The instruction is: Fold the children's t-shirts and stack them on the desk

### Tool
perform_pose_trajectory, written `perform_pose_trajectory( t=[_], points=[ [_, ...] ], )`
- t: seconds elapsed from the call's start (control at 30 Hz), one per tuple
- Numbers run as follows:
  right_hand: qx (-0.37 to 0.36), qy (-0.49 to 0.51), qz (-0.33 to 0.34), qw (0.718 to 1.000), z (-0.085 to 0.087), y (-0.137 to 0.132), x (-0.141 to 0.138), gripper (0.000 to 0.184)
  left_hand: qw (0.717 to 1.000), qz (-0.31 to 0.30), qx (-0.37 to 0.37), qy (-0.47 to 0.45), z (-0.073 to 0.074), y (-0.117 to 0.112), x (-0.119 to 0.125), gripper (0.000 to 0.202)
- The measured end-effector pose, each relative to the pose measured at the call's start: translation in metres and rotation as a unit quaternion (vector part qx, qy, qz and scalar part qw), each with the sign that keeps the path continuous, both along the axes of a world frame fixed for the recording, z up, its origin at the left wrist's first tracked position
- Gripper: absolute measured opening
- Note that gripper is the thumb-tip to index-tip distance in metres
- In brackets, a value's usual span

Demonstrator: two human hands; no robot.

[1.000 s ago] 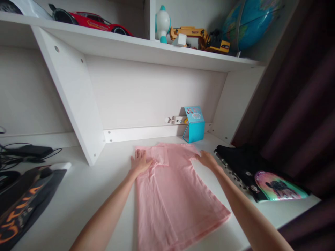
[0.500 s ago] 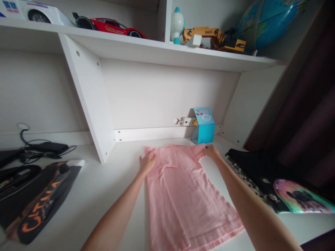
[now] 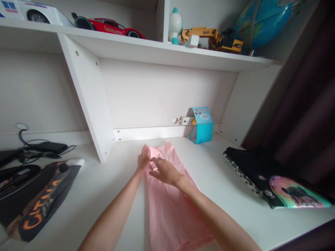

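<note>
A pink shirt (image 3: 171, 212) lies lengthwise on the white desk, its right side folded over to the left into a narrow strip. At its top left corner, my left hand (image 3: 142, 159) is closed on the fabric edge, with part of the fingers hidden. My right hand (image 3: 166, 171) is over the upper part of the shirt, close to my left hand. Its thumb and fingers are apart, with the fingertips at the folded sleeve cloth. My right forearm crosses above the shirt and hides part of its right edge.
Folded black clothes (image 3: 248, 167) lie at right, a dark garment with orange letters (image 3: 49, 202) at left. Behind it sits a black adapter (image 3: 53, 147) with cables. A blue desk calendar (image 3: 204, 132) stands near the back wall by a socket (image 3: 185, 121). Toys line the shelf (image 3: 146, 43) above.
My right hand has carried the shirt's right side over to the left, close to my left hand. The shirt is now narrower. My left hand has stayed near the top left corner.
</note>
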State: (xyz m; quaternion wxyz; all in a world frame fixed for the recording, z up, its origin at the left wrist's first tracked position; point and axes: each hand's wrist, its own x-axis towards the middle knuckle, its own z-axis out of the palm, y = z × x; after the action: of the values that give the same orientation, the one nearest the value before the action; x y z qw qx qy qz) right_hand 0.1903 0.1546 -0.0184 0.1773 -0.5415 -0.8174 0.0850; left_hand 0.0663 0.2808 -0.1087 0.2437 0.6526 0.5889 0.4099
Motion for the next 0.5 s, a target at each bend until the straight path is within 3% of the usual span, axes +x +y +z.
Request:
perform_pose_trajectory(
  t=[0.13,0.27,0.37,0.5],
  points=[
    [0.011,-0.016,-0.021,1.0,-0.022,-0.066,0.064,0.044,0.999,0.03,0.013,-0.012,-0.002,0.002,0.002,0.045],
    [0.013,-0.015,-0.071,0.997,-0.057,-0.123,0.111,0.037,0.999,0.008,0.018,0.026,-0.004,0.003,0.004,0.032],
    [0.004,0.003,-0.08,0.997,-0.069,-0.143,0.113,0.023,0.999,-0.003,0.02,0.037,-0.002,0.004,0.006,0.032],
    [-0.06,-0.007,-0.087,0.994,-0.06,-0.148,0.098,0.011,0.997,-0.018,0.03,0.064,0.006,0.011,0.008,0.044]
  ],
)
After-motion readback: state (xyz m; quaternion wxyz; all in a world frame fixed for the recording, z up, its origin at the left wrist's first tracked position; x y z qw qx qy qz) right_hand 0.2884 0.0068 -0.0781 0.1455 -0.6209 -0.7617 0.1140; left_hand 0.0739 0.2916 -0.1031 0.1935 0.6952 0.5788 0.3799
